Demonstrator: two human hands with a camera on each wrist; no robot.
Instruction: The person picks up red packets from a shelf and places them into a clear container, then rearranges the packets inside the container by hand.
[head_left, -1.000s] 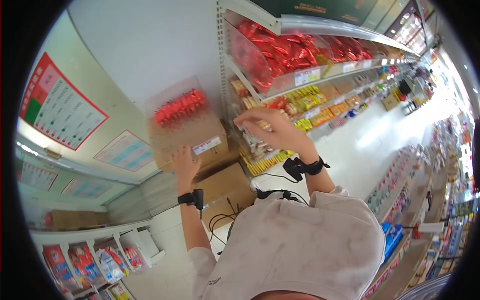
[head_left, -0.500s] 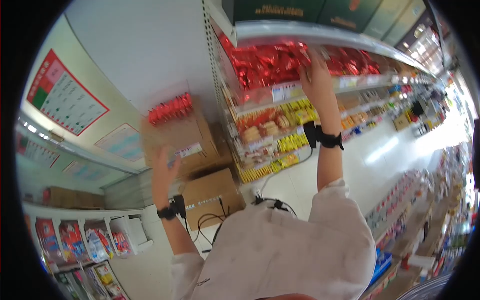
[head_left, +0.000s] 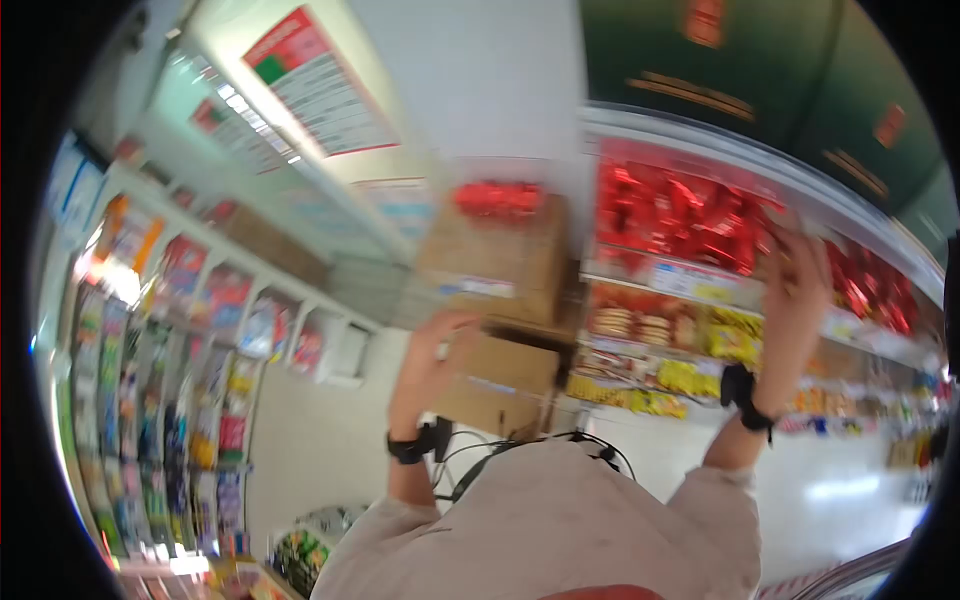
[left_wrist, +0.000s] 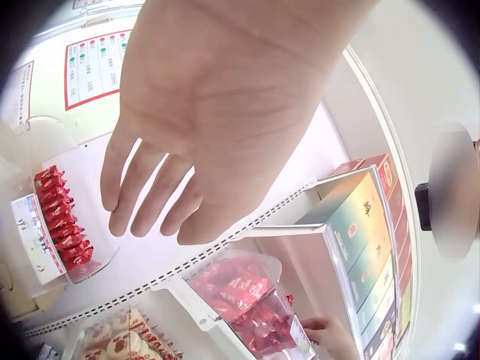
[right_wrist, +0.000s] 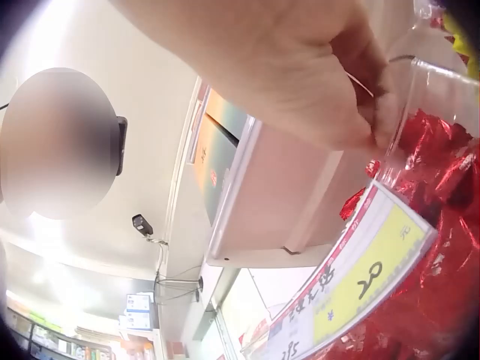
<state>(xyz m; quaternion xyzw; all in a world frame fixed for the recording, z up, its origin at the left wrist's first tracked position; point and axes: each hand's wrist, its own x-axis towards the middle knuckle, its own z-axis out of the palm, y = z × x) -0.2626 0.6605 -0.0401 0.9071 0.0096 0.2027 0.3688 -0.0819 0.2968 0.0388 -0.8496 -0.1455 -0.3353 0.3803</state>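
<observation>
My right hand (head_left: 797,285) is at the clear bin of red-wrapped packets (head_left: 680,210) on the shelf, its wrist outside the front edge. In the right wrist view its bent fingers (right_wrist: 384,116) reach the bin's clear wall (right_wrist: 442,75), with red packets right by the tips; I cannot tell whether one is between them. My left hand (head_left: 432,365) hovers in front of a cardboard carton (head_left: 535,265), with nothing in it. Its fingers (left_wrist: 154,187) hang nearly straight in the left wrist view. Atop the carton, a clear box holds a row of small red packets (head_left: 498,198).
Below the red packets are shelves of biscuits (head_left: 640,325) and yellow bags (head_left: 735,335). Large green boxes (head_left: 715,60) stand above. A second carton (head_left: 500,385) sits on the floor. White bins of bagged goods (head_left: 265,320) line the left side.
My right hand has risen from before the lower shelves to the bin of red packets. The left hand has drawn back from the carton. The head view has swung to the left.
</observation>
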